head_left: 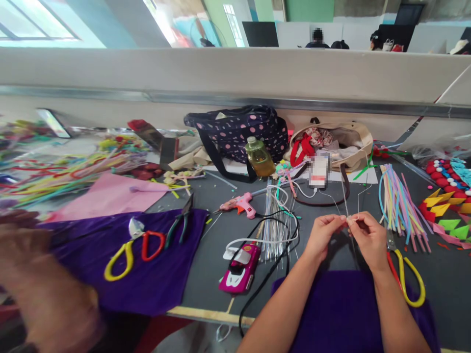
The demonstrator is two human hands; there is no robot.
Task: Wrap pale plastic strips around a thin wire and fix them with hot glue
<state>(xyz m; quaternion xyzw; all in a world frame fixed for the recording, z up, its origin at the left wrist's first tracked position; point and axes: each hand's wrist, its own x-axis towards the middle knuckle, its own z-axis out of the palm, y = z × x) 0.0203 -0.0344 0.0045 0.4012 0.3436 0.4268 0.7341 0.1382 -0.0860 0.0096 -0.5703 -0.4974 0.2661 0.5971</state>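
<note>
Pinching a thin wire [348, 208] between left hand [324, 234] and right hand [370, 235] near the tabletop's [206, 274] front edge — bending underway; next calls for steady twisting.

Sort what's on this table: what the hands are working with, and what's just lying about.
In hand:
left hand and right hand, both pinching thin wire

Lying about:
glue gun
pliers
pink toy car
bottle
spotted bag
pastel sticks
</note>
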